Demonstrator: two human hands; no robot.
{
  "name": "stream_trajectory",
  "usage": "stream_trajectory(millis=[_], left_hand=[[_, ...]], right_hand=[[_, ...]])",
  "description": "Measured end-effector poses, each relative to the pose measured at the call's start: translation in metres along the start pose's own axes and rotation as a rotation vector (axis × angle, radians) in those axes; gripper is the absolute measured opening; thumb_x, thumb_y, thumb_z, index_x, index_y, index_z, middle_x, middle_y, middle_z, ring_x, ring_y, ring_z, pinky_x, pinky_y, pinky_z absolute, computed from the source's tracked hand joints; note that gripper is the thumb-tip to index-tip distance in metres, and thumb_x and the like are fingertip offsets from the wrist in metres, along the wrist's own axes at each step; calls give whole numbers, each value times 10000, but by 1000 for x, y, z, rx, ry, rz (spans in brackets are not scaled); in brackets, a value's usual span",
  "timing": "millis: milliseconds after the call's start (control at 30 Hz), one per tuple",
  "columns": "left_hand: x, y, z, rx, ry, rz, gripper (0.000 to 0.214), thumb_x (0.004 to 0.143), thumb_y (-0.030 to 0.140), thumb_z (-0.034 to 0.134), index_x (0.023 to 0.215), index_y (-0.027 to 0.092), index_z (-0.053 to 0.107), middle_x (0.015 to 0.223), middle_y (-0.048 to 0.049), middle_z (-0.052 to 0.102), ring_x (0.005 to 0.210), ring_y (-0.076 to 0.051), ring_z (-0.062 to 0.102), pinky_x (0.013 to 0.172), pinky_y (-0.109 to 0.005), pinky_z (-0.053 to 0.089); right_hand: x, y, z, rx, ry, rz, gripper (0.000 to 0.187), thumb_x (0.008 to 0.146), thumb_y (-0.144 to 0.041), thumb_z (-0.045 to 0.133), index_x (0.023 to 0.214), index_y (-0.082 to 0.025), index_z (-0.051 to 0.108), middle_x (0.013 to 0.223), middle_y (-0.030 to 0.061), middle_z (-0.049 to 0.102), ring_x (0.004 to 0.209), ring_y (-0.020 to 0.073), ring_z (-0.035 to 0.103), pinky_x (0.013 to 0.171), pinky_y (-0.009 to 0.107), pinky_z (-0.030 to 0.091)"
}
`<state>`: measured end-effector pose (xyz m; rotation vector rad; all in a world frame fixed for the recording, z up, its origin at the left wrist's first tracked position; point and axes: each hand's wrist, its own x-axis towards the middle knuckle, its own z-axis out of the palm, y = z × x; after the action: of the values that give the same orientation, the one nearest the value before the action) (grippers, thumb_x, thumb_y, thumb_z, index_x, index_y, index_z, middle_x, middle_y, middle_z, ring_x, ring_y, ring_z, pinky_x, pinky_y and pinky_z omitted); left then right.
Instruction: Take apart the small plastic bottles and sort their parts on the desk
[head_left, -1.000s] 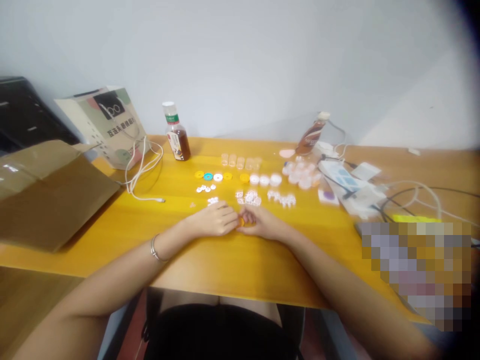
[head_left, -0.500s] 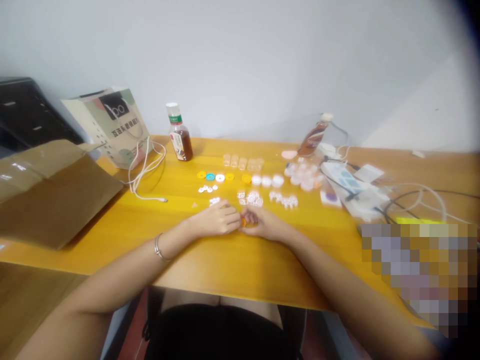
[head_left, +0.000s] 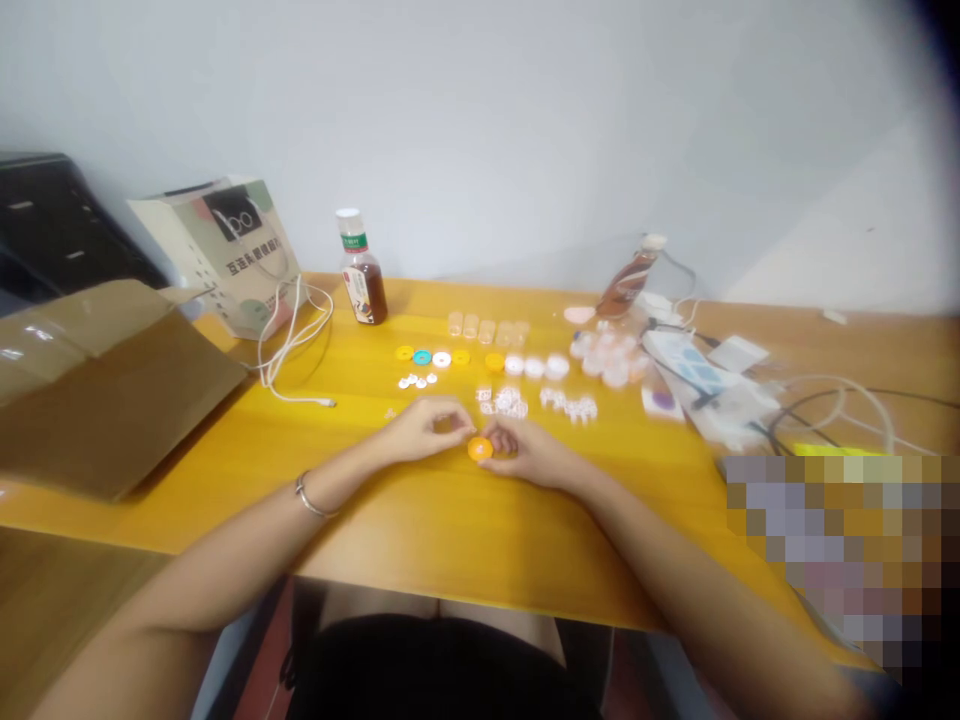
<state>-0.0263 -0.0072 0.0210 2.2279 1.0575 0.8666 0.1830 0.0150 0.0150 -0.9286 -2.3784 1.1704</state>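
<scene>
Since the right hand (head_left: 529, 452) pinched the orange disc (head_left: 479, 450) by its edge, a bump from the left hand (head_left: 427, 428), grip unclear, risked tipping it.

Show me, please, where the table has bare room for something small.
The table is bare between its near edge and the left hand and right hand; another patch lies between cardboard box, white cable and left forearm. Crowded: beyond the hands, with colored discs and small white pieces, and around the right-side bottle.

Orange disc (head_left: 480, 450), blurred in detail
</scene>
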Motion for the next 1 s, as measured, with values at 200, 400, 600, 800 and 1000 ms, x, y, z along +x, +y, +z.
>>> stream_trajectory(millis=[200,400,600,800,1000], left_hand=[[-5,-9,-56,151,-174,-170,195,782,303,509,793,133,603,757,-19,628,690,-110,546,666,-221,422],[-16,-26,-95,395,-274,-391,193,740,267,472,783,136,608,738,-31,637,629,-123,543,603,-221,397],[-17,-30,-86,414,-425,-396,185,729,240,440,742,146,599,686,-17,612,579,-116,507,544,-212,363],[-18,-35,-83,377,-413,-392,173,713,241,447,713,150,595,649,-2,588,546,-107,472,513,-211,331],[-18,-33,-87,402,-368,-383,201,750,298,471,691,143,584,611,6,559,513,-94,438,494,-214,304]], right_hand=[[0,-3,0,3,4,35,189,694,-297,615,799,-177,513,656,-34,424,581,90,378,525,216,319],[0,1,1,-2,12,13,185,691,-272,611,818,-187,507,665,-38,425,582,89,386,533,216,327],[0,4,2,18,9,-5,204,699,-262,595,866,-190,501,656,-47,396,577,89,380,535,218,324],[1,2,1,8,9,1,193,699,-257,595,861,-189,516,661,-43,409,579,89,388,536,218,324],[0,3,1,2,11,-3,193,696,-258,605,858,-192,525,667,-40,421,580,90,396,537,217,325]])
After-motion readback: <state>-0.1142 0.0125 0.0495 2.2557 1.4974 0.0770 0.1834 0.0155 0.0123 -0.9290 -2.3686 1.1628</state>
